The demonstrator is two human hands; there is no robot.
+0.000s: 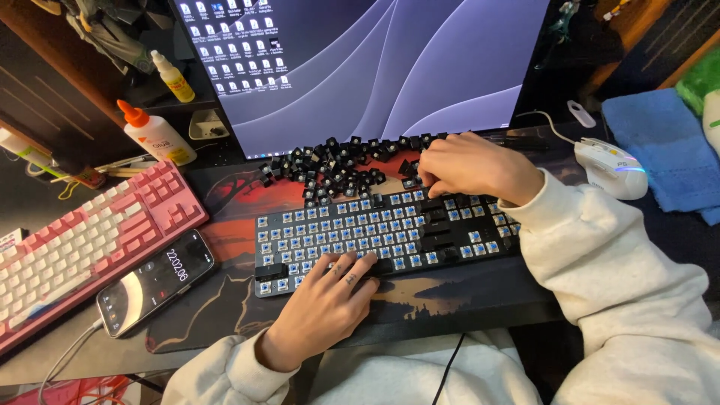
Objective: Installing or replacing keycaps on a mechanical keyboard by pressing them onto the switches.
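Now, at the centre of the frame, the black keyboard with bare blue switches (352,232) is lying on the dark printed desk mat (225,217), most of its caps stripped off. The left hand (326,300) is resting flat on the front edge of that board, lower centre, fingers spread loosely with the grip apart and nothing held; its fingertips are touching the bottom row near the few caps that remain. The right hand (469,169) is curling over the board's upper right part, fingers bent down together at the top row; whether they are pinching a cap I cannot tell, since the fingertips are hidden. Just behind the board, a heap of loose black keycaps (337,161) is sitting along the foot of the wide computer monitor (360,67).

Over at the left of the frame, a pink and white keyboard (82,240) is lying at an angle, and a black smartphone with a lit screen (154,281) is lying between the two boards. A white mouse with a glowing strip (611,165) is sitting on the tabletop at the right, near a folded blue cloth (660,146). Two white glue bottles with orange and yellow fittings (154,131) are standing at upper left.
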